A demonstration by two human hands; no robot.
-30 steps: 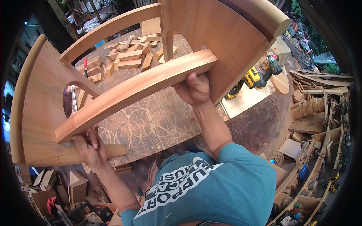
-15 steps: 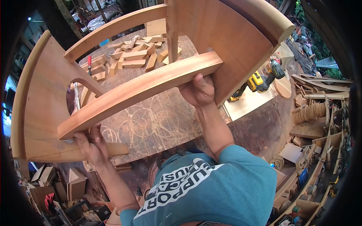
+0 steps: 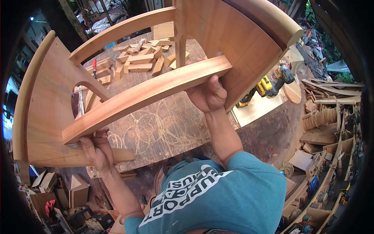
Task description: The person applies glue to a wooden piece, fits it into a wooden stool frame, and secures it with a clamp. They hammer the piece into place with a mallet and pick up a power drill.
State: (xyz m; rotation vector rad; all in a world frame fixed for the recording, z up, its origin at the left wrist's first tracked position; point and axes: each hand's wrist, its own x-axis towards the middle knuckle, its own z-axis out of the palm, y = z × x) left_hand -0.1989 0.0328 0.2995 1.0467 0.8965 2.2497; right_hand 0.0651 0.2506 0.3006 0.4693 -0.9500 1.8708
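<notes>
Beneath the curved rail [image 3: 148,94], left hand [image 3: 99,152] and right hand [image 3: 209,96] grasp its edges, a wide gap between.

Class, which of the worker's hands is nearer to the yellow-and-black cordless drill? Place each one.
Right. The right hand grips the right end of the curved wooden rail, left of the cordless drill; the left hand is under the rail's opposite end, much farther left.

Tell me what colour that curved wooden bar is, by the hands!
The curved wooden bar is light orange-brown with faint streaks, best seen in the head view.
</notes>
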